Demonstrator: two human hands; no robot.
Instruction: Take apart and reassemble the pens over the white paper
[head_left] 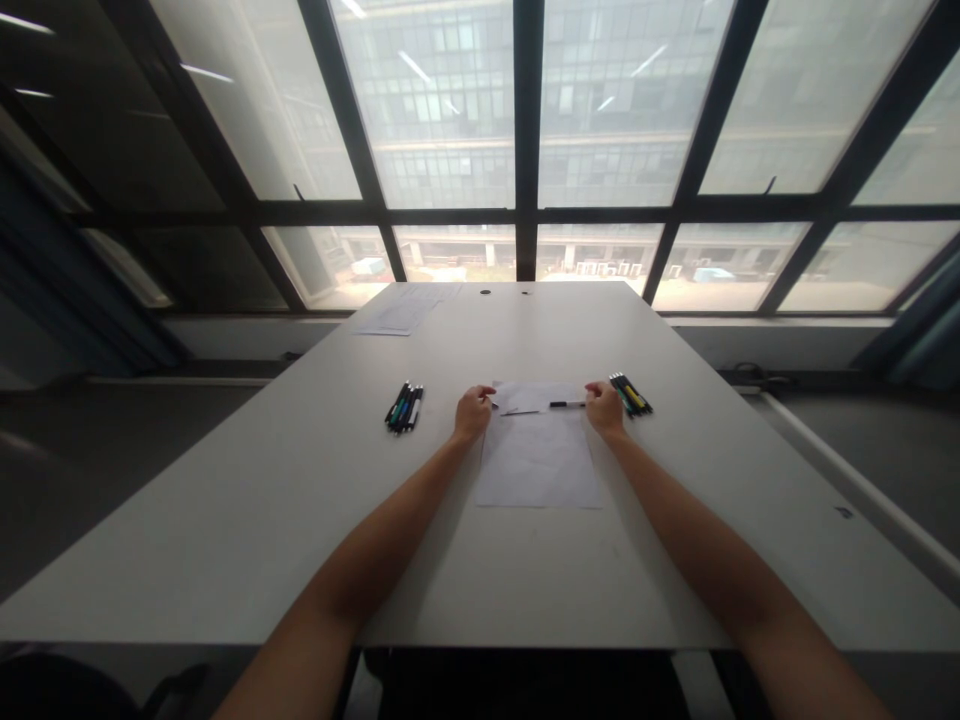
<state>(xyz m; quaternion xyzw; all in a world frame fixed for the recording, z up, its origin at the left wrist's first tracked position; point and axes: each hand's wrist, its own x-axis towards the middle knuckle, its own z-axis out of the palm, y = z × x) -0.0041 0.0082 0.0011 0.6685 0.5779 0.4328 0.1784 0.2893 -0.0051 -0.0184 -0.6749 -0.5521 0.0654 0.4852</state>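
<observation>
A white sheet of paper [537,462] lies on the grey table [300,520] in front of me. My left hand [473,411] rests closed at the sheet's far left corner, and what its fingers hold is too small to make out. My right hand [604,405] is closed at the far right corner, gripping one end of a black-and-white pen [566,404] that lies across the top of the sheet. A thin dark piece [519,412] lies on the paper between the hands.
A bundle of several pens [404,407] lies left of my left hand. Another bundle of pens [630,394], with yellow and green among them, lies right of my right hand. More paper sheets [405,312] rest at the table's far left, below large windows.
</observation>
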